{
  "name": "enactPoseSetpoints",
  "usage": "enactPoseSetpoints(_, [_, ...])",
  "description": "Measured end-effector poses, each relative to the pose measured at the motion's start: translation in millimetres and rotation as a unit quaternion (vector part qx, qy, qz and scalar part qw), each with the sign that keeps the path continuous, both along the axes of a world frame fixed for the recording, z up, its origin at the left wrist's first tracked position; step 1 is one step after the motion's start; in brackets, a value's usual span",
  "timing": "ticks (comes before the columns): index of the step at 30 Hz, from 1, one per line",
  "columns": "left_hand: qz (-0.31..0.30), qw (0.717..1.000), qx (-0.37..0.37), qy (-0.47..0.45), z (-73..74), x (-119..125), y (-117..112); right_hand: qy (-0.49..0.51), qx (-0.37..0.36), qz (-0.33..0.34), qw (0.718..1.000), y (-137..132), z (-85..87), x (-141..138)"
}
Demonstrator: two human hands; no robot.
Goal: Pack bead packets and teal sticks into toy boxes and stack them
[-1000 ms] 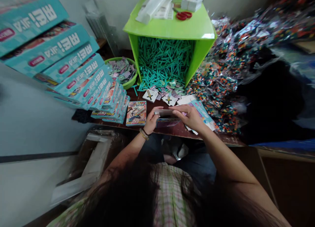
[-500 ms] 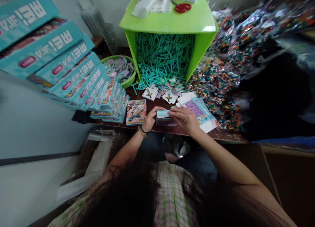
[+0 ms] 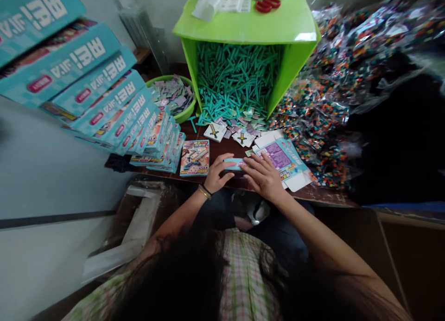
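Note:
A small teal cardboard box (image 3: pixel 233 162) is between my two hands at the table's front edge. My left hand (image 3: pixel 218 173) grips its left end, thumb in front and fingers over the top. On the box's right end lies my right hand (image 3: pixel 263 175), its fingers closed over that end. Left of my hands, a closed printed box (image 3: pixel 194 158) lies face up. To the right, flattened box cartons (image 3: pixel 283 161) in teal, purple and white lie partly under my right hand. Behind the held box are two white booklets with a sword picture (image 3: pixel 215 131).
Stacked teal boxes (image 3: pixel 114 93) lean along the left. A green bin (image 3: pixel 184 56) full of teal plastic sticks stands at the back, red scissors (image 3: pixel 267 4) on top. A green basin (image 3: pixel 190 108) holds small packets. Bags of coloured pieces (image 3: pixel 323 107) pile up on the right.
The box's raised front has gone from view, and its teal side now faces up. My left fingers have wrapped over it, and my right hand has flattened against its right end.

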State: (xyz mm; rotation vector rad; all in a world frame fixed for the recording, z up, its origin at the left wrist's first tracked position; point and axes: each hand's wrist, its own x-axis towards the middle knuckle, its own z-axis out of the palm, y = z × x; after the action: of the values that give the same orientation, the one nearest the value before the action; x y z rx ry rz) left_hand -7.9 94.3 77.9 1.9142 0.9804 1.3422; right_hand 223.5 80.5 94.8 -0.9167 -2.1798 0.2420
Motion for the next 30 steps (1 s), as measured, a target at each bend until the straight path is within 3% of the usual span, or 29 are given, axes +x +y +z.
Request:
enactPoseSetpoints(4, [0.041, 0.996, 0.045, 0.061, -16.8, -1.6, 8.4, 0.000, 0.068, -0.010, 0.998, 9.5, -13.3, 2.9])
enactPoseSetpoints(7, [0.077, 0.996, -0.043, 0.022, -29.2, 6.5, -0.9, 0.030, 0.073, -0.075, 0.994, 5.1, -19.3, -4.1])
enactPoseSetpoints(10, [0.160, 0.974, -0.151, -0.062, -36.5, 24.8, -26.8, 0.109, 0.059, -0.187, 0.974, -24.3, -31.5, -25.8])
enactPoseSetpoints(13, [0.189, 0.948, -0.190, -0.169, -27.8, 41.4, -51.1, 0.131, 0.018, -0.166, 0.977, -62.4, -50.8, -54.9])
enactPoseSetpoints(16, [0.105, 0.960, -0.184, -0.181, -3.4, 42.0, -62.0, 0.151, -0.036, -0.125, 0.980, -80.5, -64.6, -69.0])
enactPoseSetpoints(19, [0.042, 0.977, -0.163, -0.134, 20.9, 27.3, -68.4, 0.226, -0.087, -0.162, 0.957, -63.6, -67.3, -64.9])
enactPoseSetpoints(20, [0.057, 0.980, -0.145, -0.123, 26.1, 20.8, -71.6, 0.248, -0.102, -0.168, 0.948, -51.1, -66.9, -65.2])
enactPoseSetpoints(22, [0.142, 0.982, -0.080, -0.101, 30.2, 6.7, -78.9, 0.280, -0.135, -0.144, 0.939, -21.8, -66.4, -76.9])
enactPoseSetpoints(24, [0.252, 0.966, 0.000, -0.057, 25.5, -10.0, -84.1, 0.292, -0.192, -0.077, 0.934, 4.7, -68.1, -105.8])
enactPoseSetpoints(26, [0.323, 0.946, 0.033, 0.025, 13.9, -30.7, -83.0, 0.285, -0.254, -0.027, 0.924, 22.1, -71.8, -142.9])
enactPoseSetpoints(28, [0.339, 0.932, 0.008, 0.125, -1.7, -53.8, -74.2, 0.258, -0.266, -0.045, 0.928, 30.9, -75.9, -172.0])
enactPoseSetpoints(30, [0.331, 0.921, -0.031, 0.205, -17.3, -74.4, -60.8, 0.206, -0.222, -0.068, 0.951, 35.1, -78.9, -178.6])
